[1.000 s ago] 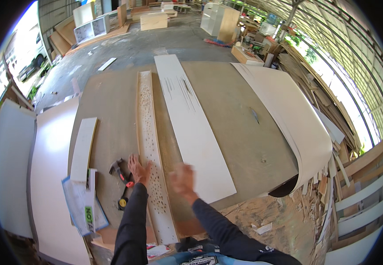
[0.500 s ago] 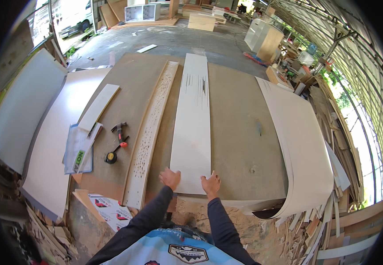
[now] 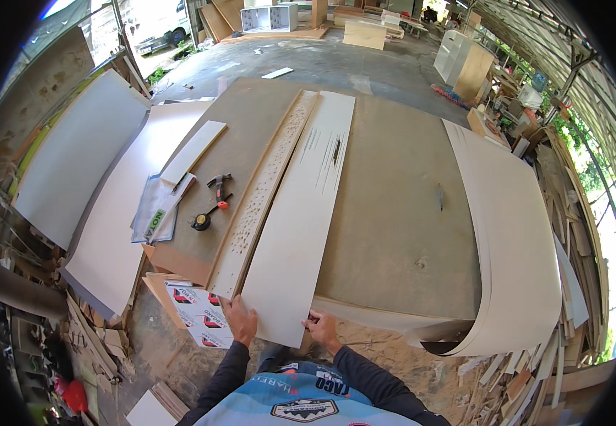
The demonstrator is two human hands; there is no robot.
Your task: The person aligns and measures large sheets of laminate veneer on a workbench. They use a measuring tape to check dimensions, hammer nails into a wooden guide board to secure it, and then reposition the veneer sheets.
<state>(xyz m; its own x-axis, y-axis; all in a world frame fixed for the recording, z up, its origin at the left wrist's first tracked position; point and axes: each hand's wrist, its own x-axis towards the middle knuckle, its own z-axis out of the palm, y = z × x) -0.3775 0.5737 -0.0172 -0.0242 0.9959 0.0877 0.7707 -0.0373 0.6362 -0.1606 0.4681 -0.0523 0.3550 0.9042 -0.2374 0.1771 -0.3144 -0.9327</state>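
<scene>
A long white board with dark scratch marks near its far end lies lengthwise on the worktable. Its near end juts past the table's front edge toward me. Along its left side runs a narrow shallow tray-like panel with a raised rim and a speckled surface. At the near left edge of the board, my left hand is closed on it, beside the speckled panel's near end. My right hand pinches the right edge close to the near corner.
A hammer and a tape measure lie left of the panel. Further left are a short white board and a clear plastic sleeve. A curled white sheet hangs over the table's right side. Wood offcuts pile up beyond it.
The white board has shifted left and toward me, closing the gap to the speckled panel. My hands have gone from resting near its end to gripping its edges. The view has shifted slightly.
</scene>
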